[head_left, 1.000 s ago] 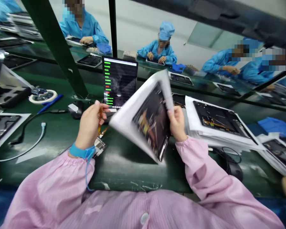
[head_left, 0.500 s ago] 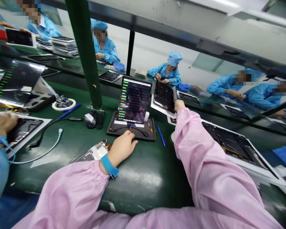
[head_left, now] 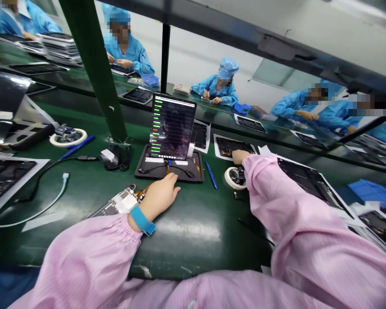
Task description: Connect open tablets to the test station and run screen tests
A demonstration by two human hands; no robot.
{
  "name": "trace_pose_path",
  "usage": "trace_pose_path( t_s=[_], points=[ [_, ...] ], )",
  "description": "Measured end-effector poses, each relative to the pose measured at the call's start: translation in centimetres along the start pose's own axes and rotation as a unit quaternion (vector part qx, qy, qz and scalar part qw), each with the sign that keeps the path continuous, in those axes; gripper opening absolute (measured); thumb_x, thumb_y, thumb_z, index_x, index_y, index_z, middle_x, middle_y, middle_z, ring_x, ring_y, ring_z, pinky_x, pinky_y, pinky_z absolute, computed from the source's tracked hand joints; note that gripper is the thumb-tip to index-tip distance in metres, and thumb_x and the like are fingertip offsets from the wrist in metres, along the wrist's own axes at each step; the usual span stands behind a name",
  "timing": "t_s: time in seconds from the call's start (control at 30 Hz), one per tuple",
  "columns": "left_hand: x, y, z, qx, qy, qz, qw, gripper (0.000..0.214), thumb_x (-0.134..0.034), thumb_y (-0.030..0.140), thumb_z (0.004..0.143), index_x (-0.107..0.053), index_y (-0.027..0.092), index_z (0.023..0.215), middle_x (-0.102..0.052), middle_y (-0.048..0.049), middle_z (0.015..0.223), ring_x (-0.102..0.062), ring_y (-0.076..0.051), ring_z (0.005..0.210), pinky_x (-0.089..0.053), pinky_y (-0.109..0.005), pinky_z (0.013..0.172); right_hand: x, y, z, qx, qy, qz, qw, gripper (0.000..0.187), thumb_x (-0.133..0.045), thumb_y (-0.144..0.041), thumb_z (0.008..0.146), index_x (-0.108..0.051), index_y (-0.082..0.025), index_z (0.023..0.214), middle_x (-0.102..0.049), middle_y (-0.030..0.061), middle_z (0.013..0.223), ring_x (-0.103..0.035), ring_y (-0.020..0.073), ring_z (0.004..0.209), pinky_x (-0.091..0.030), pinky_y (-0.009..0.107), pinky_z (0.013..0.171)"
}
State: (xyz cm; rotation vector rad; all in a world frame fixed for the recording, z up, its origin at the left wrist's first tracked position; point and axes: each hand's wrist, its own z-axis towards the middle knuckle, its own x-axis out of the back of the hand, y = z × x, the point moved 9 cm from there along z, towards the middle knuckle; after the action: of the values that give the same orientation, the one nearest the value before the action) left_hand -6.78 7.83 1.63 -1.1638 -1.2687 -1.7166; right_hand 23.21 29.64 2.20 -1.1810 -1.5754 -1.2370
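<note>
My left hand (head_left: 162, 191) lies palm down on the green bench, holding nothing, just in front of a black tray (head_left: 169, 174). A bare circuit board (head_left: 121, 201) with an orange flex ribbon sits beside that hand. A tablet (head_left: 173, 126) stands upright in the tray, showing green bars. My right hand (head_left: 241, 156), mostly covered by its pink sleeve, rests at the edge of a white sheet bearing an open tablet (head_left: 234, 146). Just below those fingers lies a roll of tape (head_left: 234, 178).
A blue pen (head_left: 211, 174) lies between the tray and tape. Further left are a computer mouse (head_left: 114, 156), a white cable (head_left: 45, 206) and another tape roll (head_left: 67, 137). A green post (head_left: 96, 64) rises beyond them. Co-workers in blue gowns (head_left: 217, 83) work across the bench.
A second ago both hands held up a tablet in a white sheet. Now they are apart, with my left hand down by the tray and my right hand by the tape roll.
</note>
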Motion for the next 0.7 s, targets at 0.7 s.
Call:
trace_pose_path(
  t_s=[0.7],
  points=[
    [0.6, 0.1, 0.0, -0.006, 0.005, 0.009, 1.0, 0.025, -0.052, 0.025, 0.091, -0.058, 0.016, 0.113, -0.061, -0.009, 0.119, -0.066, -0.022, 0.095, -0.051, -0.031, 0.079, 6.3, -2.1, -2.3, -0.011, 0.199, 0.026, 0.98, 0.037, -0.056, -0.021, 0.089, -0.05, -0.01, 0.123, -0.066, 0.016, 0.1, -0.063, 0.0258, 0.093, -0.045, 0.029, 0.075]
  ],
)
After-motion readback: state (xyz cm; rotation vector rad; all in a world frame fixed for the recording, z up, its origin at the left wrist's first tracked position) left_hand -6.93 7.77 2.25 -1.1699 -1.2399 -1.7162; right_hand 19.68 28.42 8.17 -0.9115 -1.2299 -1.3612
